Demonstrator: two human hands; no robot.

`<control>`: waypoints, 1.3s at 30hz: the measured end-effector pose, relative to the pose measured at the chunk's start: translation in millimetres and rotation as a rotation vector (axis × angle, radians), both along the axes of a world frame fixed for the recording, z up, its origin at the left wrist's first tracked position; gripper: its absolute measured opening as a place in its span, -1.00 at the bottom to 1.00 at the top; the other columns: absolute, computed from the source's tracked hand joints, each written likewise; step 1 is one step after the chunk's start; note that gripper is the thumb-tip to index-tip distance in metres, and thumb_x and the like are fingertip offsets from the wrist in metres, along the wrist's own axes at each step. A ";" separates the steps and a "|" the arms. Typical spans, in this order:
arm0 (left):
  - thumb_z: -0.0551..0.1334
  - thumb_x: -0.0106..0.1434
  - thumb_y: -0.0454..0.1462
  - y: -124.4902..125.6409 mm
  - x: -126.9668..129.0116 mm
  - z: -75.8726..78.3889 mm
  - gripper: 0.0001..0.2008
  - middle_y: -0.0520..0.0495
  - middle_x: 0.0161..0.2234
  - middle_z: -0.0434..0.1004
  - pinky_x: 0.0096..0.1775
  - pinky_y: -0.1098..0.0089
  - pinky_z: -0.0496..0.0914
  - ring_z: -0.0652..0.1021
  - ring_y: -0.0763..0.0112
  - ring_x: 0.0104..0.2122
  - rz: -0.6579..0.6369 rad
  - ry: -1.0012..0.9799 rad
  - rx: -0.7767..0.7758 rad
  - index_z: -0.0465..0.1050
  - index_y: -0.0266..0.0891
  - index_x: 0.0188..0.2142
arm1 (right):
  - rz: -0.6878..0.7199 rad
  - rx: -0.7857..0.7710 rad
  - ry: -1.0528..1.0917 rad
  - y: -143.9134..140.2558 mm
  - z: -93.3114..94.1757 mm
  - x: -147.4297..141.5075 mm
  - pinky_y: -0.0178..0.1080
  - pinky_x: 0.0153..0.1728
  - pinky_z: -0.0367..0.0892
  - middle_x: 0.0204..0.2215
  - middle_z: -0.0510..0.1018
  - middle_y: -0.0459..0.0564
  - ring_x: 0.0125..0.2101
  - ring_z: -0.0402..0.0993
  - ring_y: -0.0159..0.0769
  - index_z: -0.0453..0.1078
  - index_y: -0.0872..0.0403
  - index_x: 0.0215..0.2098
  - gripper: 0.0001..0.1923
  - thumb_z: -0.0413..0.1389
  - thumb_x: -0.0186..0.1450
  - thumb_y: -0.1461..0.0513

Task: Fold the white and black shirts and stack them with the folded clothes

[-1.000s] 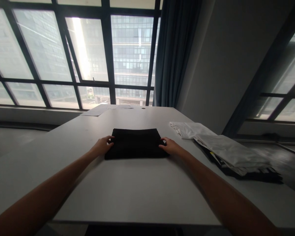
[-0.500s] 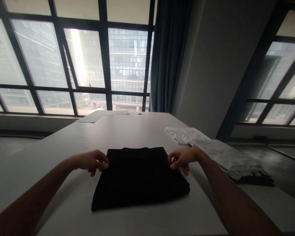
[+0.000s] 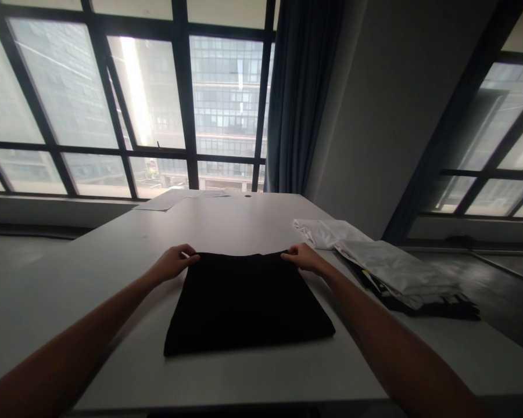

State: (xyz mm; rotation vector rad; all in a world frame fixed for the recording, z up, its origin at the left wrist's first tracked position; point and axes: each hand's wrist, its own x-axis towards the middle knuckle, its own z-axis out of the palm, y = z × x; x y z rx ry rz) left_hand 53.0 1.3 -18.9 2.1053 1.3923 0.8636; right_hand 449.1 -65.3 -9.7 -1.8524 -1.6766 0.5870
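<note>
A folded black garment (image 3: 248, 305) lies flat on the white table (image 3: 218, 383) in front of me; its exact kind does not show. My left hand (image 3: 175, 262) pinches its far left corner between thumb and fingers. At the far right corner, my right hand (image 3: 304, 258) grips the cloth in the same way. Between the two hands the far edge runs nearly straight, with a slight dip. The near edge rests on the tabletop.
Folded white cloth (image 3: 329, 232) and a stack of white cloth (image 3: 401, 270) over dark cloth (image 3: 440, 307) lie along the table's right side. Sheets of paper (image 3: 163, 201) rest at the far left end. Beyond stand windows and a blue curtain (image 3: 298, 98).
Both hands have moved from the garment's sides to its far corners and closed on them. The far edge is now straighter. The view has tilted slightly.
</note>
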 end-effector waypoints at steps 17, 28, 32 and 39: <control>-0.07 0.40 -0.04 -35.6 41.4 5.4 -0.51 -0.16 0.08 0.48 0.16 0.16 0.27 0.43 0.17 0.10 -0.161 0.213 0.476 0.44 -0.24 0.07 | -0.004 0.300 -0.518 -2.8 3.2 -50.1 -0.11 0.13 0.16 0.13 0.40 0.17 0.12 0.32 -0.06 0.28 0.12 0.20 -0.52 0.00 0.37 0.10; -0.08 0.33 0.19 -42.5 52.7 -30.5 -0.27 -0.02 0.38 -0.11 0.32 0.12 -0.16 -0.06 0.18 0.37 -0.387 0.520 0.174 0.01 -0.07 0.36 | 0.417 -0.012 -0.492 -16.5 -23.2 -82.2 0.06 0.32 -0.39 0.38 -0.06 -0.02 0.37 -0.27 -0.11 -0.01 -0.01 0.39 -0.22 -0.22 0.36 -0.22; -0.10 0.31 0.22 -31.7 41.3 -31.7 -0.20 -0.07 0.38 -0.12 0.31 0.13 -0.15 -0.05 0.16 0.36 -0.247 0.540 0.130 0.02 -0.17 0.37 | 0.264 -0.069 -0.498 -8.6 -28.0 -57.4 0.04 0.32 -0.36 0.39 -0.10 0.01 0.37 -0.27 -0.10 -0.10 0.03 0.41 -0.18 -0.26 0.36 -0.23; -0.13 0.35 0.15 -31.0 37.0 -21.1 -0.25 -0.15 0.37 -0.07 0.32 0.12 -0.18 -0.01 0.18 0.36 -0.219 0.563 0.153 0.04 -0.24 0.36 | 0.143 -0.117 -0.504 -3.5 -29.8 -33.9 0.06 0.31 -0.32 0.38 -0.09 0.06 0.36 -0.21 -0.11 -0.08 0.10 0.41 -0.21 -0.28 0.39 -0.19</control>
